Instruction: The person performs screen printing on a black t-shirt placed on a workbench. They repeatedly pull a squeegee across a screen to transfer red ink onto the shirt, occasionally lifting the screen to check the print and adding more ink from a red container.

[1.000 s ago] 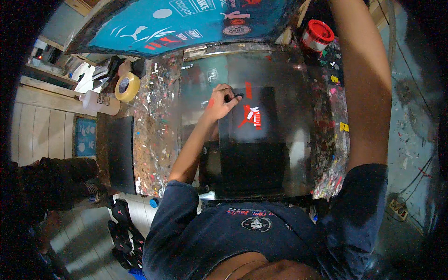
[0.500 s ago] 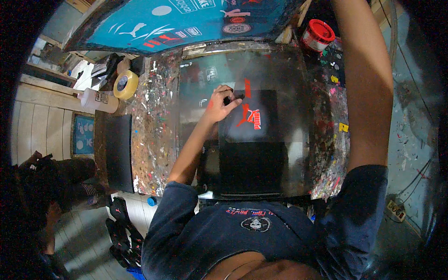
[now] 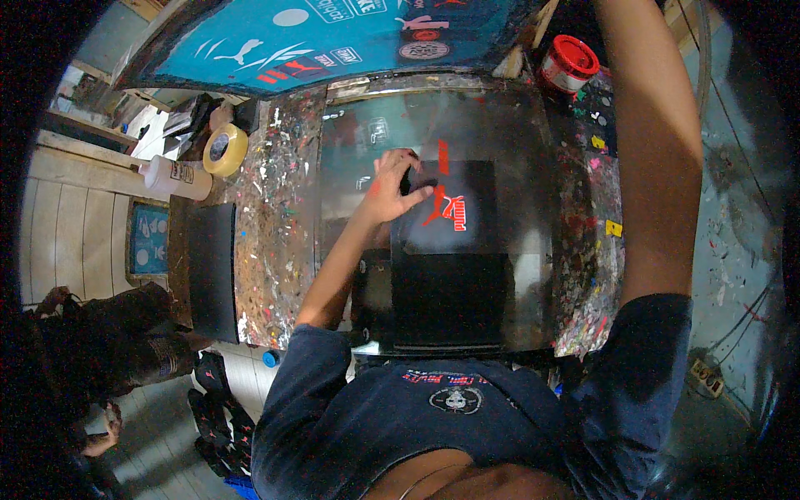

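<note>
A black rectangular sheet [image 3: 454,300] lies on the dark, glossy printing board [image 3: 525,192]. It bears a red and white leaping-animal print [image 3: 450,212]. A separate red bar mark [image 3: 442,157] shows just above, by the sheet's far edge. My left hand [image 3: 393,185] is at the sheet's far left corner, thumb and fingers spread apart with nothing visible held between them. My right arm [image 3: 654,158] reaches up past the upper edge, so the right hand is out of view. Beyond the board, a blue-mesh printing screen [image 3: 283,42] stands tilted up.
A red-lidded tub [image 3: 571,62] stands at the far right. Yellow tape rolls [image 3: 225,150] and a squeeze bottle [image 3: 177,178] sit at the left, near another dark sheet [image 3: 213,273]. A person's legs [image 3: 125,333] are at lower left, beside printed black pieces [image 3: 218,408] on the floor.
My left thumb and fingers have parted from a pinch at the black sheet's corner. The other person at lower left has shifted, and a hand now shows low there.
</note>
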The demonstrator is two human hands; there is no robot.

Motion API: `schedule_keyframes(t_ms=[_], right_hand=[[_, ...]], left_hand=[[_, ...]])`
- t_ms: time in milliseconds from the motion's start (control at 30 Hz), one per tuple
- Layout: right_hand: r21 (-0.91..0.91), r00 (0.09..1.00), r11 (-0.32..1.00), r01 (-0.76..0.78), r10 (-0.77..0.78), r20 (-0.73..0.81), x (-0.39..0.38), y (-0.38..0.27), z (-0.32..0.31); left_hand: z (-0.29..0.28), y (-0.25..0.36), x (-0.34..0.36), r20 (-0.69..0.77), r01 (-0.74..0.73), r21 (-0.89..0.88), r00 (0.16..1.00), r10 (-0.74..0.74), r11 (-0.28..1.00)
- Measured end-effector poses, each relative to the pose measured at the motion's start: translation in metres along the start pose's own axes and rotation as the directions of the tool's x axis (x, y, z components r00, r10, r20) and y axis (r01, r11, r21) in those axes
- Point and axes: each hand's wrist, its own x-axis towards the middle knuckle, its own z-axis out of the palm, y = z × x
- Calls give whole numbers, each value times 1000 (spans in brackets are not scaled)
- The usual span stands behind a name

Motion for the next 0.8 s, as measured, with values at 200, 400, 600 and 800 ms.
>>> schedule_keyframes(t_ms=[200,400,600,800], right_hand=[[52,999,998,42,-44,30,10,13,4],[71,995,994,83,-86,51,14,14,4],[81,995,993,81,-86,52,7,12,1],[-13,1000,1000,20,-20,3,13,14,3]], left_hand=[[-28,48,-55,209,-166,219,971,119,961],[-35,53,-92,396,-106,168,918,31,980],[-39,56,-88,425,-96,185,905,9,978],[-38,53,-88,434,-102,191,901,9,976]])
